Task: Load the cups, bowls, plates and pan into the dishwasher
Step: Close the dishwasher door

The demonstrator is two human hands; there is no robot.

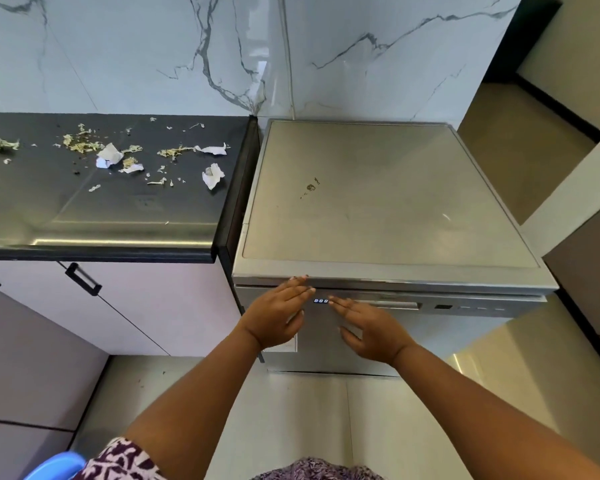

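Your left hand (277, 315) and right hand (368, 329), fingers straight, together, touch closed dishwasher (378, 202) front near lit display (320, 301).

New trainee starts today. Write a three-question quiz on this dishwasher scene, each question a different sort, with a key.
1. True or false: the dishwasher door is open.
2. What lies scattered on the dark counter? A. cups B. paper scraps and crumbs C. a pan
3. Fill in: both the left hand and right hand are at the door with ____ fingers.

Key: 1 false; 2 B; 3 straight.
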